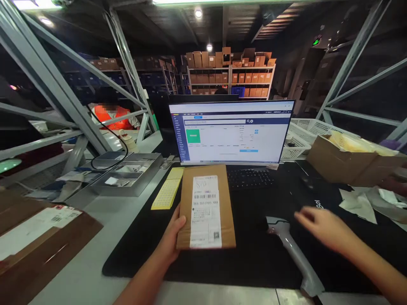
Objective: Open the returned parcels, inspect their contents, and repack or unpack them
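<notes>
Left hand (173, 237) gripping flat cardboard box (228, 212) at lower left edge, thumb on the front face, other fingers mostly hidden behind. Box is over black mat (248, 267), about mid-view, tilted so its white label (205, 233) faces the camera. Its top edge overlaps the lower edge of the monitor (229, 146) in view; contact, cannot tell. Box's right edge cuts across the left end of the keyboard (252, 178). Left edge just beside yellow sheet (167, 190).

Right hand (321, 224) over the right part of the mat, fingers curled in close, blurred; cannot tell if anything is in it. Nearest thing: grey scanner (291, 245), just left of the hand, apart from it. Scanner head points toward the box, handle slants down right to the mat's front edge.

Room: strip of mat between box and scanner, more mat below the box to the front edge. Tighter on the right: mouse (307, 183), crumpled paper (358, 205), open carton (340, 165). Left: grey tray (117, 190) on the table (73, 262), beyond the mat's left edge, with brown parcel (47, 250) nearer the camera.
</notes>
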`<state>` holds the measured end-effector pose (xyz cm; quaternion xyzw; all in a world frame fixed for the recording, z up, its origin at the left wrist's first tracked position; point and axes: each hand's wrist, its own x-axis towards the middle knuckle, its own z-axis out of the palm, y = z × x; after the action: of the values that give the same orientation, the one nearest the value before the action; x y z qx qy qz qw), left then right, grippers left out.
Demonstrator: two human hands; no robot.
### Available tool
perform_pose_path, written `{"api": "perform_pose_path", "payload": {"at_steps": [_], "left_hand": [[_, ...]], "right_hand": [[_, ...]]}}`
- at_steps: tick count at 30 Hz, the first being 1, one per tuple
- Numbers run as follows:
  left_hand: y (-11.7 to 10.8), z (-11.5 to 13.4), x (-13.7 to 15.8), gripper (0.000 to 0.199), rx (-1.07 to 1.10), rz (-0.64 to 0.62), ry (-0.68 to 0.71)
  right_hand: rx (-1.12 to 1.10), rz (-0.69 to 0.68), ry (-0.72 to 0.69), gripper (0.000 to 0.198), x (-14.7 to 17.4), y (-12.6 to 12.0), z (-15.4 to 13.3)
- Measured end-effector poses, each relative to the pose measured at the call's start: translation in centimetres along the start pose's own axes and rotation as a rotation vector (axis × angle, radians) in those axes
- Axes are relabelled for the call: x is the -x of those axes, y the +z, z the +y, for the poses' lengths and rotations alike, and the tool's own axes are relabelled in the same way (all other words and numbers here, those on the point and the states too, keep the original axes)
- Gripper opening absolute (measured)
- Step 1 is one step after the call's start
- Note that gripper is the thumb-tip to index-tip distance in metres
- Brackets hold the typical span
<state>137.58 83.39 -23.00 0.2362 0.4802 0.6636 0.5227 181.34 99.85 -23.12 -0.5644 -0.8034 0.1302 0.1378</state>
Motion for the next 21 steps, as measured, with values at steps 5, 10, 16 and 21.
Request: {"api": "perform_pose_path", "payload": {"at_steps": [5, 10, 16, 21], "left_hand": [[0.7, 0.1, 0.2, 0.111, 0.006, 0.068, 0.276], [0.7, -0.7, 0.5, 0.115, -0.035, 0.084, 0.36], [0.8, -1.6, 1.3, 0.124, -0.281, 0.079, 0.533], [1.2, -1.5, 2.0, 0.126, -0.376, 0.115, 0.543]], "right_hand": [[0.106, -0.18, 0.097, 0.037, 6.8, 3.1, -4.9], [-0.378, 0.012, 0.217, 0.033, 8.0, 1.6, -5.3], [-1.037, -0.153, 0.054, 0.035, 12.4, -2.6, -9.0], [-1.032, -0.345, 0.125, 0.029, 13.3, -2.7, -13.4]]}}
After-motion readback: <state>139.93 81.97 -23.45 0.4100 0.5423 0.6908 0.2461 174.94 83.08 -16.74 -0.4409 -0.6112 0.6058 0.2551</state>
